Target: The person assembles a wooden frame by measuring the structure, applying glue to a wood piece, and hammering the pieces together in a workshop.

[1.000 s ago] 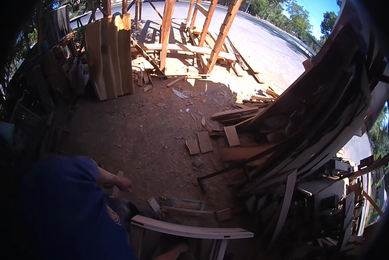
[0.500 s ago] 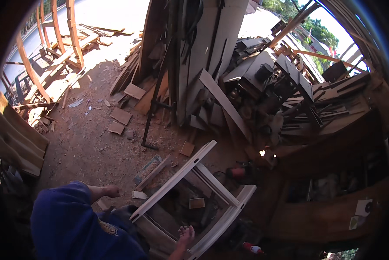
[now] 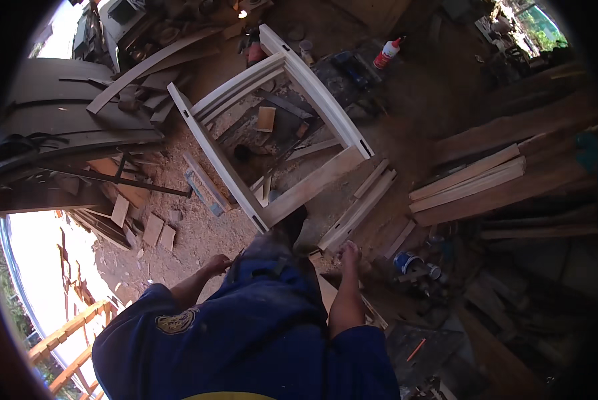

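Observation:
A pale rectangular wooden frame (image 3: 315, 181), with slots cut near its corners, lies in front of me. My left hand (image 3: 217, 264) hangs beside my left hip, its fingers curled, and nothing shows in it. Low on my right, my right hand (image 3: 349, 252) is just off the near end of a long grooved wooden piece (image 3: 357, 212). Blur hides its fingers, and I cannot tell whether it touches that piece. Inside the frame's opening, a small wooden block (image 3: 265, 119) is visible.
A red-and-white bottle (image 3: 387, 53) stands beyond the frame. Stacked boards (image 3: 472, 180) lie at the right, near a blue-and-white can (image 3: 407, 262). Wood offcuts (image 3: 153, 230) and shavings cover the ground at left. A dark metal bar (image 3: 139, 181) reaches in from the left.
My view has swung to the right, so the frame now appears farther up. My right hand has left the frame's near side and is lower, by the grooved piece. My left hand stays empty at my side.

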`<action>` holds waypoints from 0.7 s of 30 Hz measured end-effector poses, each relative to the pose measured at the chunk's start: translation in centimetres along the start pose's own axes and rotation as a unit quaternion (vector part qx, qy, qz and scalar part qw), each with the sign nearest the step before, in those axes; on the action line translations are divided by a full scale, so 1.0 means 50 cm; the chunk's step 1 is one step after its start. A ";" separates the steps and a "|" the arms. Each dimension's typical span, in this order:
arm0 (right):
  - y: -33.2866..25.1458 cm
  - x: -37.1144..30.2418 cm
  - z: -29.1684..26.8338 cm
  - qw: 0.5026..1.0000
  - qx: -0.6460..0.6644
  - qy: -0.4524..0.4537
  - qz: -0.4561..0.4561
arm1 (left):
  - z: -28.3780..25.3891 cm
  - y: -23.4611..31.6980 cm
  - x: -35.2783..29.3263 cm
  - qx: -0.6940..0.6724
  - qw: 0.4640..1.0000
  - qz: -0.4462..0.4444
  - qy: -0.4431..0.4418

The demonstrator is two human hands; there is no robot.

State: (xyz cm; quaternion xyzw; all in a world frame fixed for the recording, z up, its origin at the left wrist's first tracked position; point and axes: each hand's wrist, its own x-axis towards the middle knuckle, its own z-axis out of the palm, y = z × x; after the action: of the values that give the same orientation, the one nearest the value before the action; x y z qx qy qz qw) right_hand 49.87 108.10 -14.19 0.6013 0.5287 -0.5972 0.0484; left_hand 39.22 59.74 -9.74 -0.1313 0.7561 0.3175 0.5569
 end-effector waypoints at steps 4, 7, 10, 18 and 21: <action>0.196 -0.111 -0.010 0.985 -0.170 -0.019 0.037 | -0.010 0.052 -0.053 0.105 0.991 0.084 -0.014; 0.271 -0.200 0.002 0.983 -0.154 -0.069 0.076 | -0.004 0.110 -0.081 0.218 0.967 0.125 0.050; 0.285 -0.253 0.018 0.980 -0.157 -0.089 0.080 | 0.026 0.153 -0.090 0.270 0.951 0.121 0.084; 0.336 -0.134 0.041 0.992 -0.101 -0.015 0.075 | 0.146 0.189 -0.003 0.456 0.835 0.293 -0.093; 0.409 -0.005 0.073 0.958 -0.287 -0.015 -0.023 | 0.144 0.207 0.034 0.436 0.847 0.278 -0.122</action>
State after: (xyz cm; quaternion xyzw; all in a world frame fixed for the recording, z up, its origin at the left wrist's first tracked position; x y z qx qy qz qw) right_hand 61.71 96.51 -26.76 0.5412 0.6903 -0.4302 0.2132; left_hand 38.39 72.40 -9.15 0.3803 0.7478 0.1105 0.5330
